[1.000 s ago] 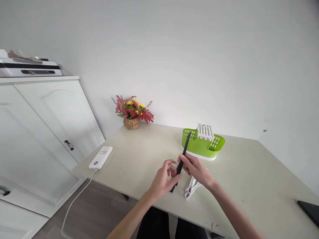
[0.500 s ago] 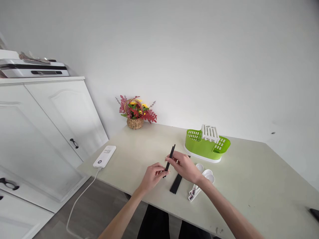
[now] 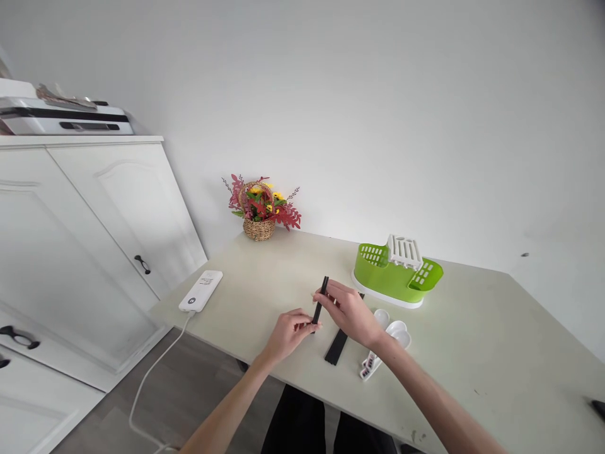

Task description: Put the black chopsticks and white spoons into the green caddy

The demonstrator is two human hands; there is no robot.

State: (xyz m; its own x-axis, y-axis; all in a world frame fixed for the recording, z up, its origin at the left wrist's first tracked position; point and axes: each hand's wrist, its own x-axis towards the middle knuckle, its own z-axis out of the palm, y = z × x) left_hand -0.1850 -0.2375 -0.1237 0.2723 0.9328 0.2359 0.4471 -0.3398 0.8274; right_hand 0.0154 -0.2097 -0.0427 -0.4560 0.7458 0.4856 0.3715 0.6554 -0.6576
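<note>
A pair of black chopsticks [image 3: 319, 304] is held up over the table, tilted, between both hands. My left hand [image 3: 292, 333] pinches the lower part. My right hand [image 3: 347, 311] grips the upper part, its fingers closed around the sticks. Beneath my right hand lies a bundle of more black chopsticks [image 3: 337, 347], partly covered by that hand. Several white spoons [image 3: 397, 332] rest to the right, next to my right wrist, their handles pointing toward me. Behind them stands a green utensil holder [image 3: 385, 275] with a white slotted top and white base.
A wicker basket of artificial flowers [image 3: 259, 229] stands by the wall at the back left. On the left table edge lies a white power bank [image 3: 201, 291] with a cable [image 3: 146, 378] hanging to the floor. White cabinets [image 3: 94, 252] stand to the left.
The two chopsticks, slightly apart at their upper tips before, now lie side by side with tips nearly even. The camera view has shifted a little; both hands keep their grip.
</note>
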